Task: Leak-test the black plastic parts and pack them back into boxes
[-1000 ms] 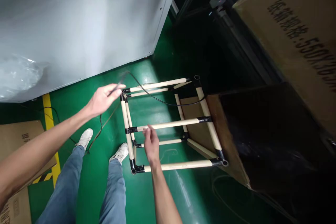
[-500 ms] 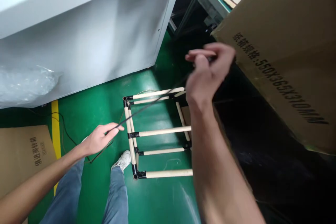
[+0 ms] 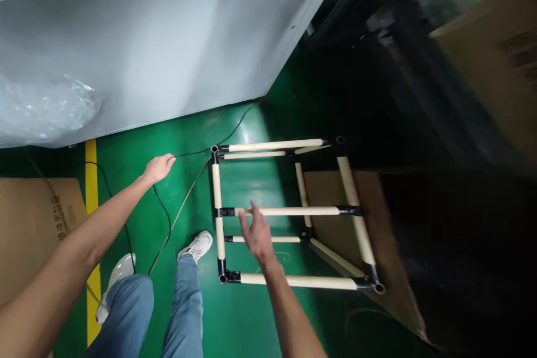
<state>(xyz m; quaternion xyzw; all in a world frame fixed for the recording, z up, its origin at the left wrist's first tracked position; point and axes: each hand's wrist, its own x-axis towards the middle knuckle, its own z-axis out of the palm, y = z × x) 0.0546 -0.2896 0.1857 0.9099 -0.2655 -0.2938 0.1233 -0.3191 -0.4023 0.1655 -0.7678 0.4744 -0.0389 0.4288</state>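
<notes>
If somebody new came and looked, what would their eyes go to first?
Probably the cream-and-black frame, standing out in the middle against the green floor. Next might be the thin dark cord in the left hand, just left of the frame, and the right hand with its fingers spread over the frame's middle bar. The big grey panel fills much of the top left.

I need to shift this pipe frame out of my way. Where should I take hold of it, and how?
I'd grip the middle rail of the pipe frame from above, around mid-length. It is a slim, straight tube crossing the top, with open gaps on both sides for fingers to wrap round. The black joints at its ends look bulkier.
</notes>
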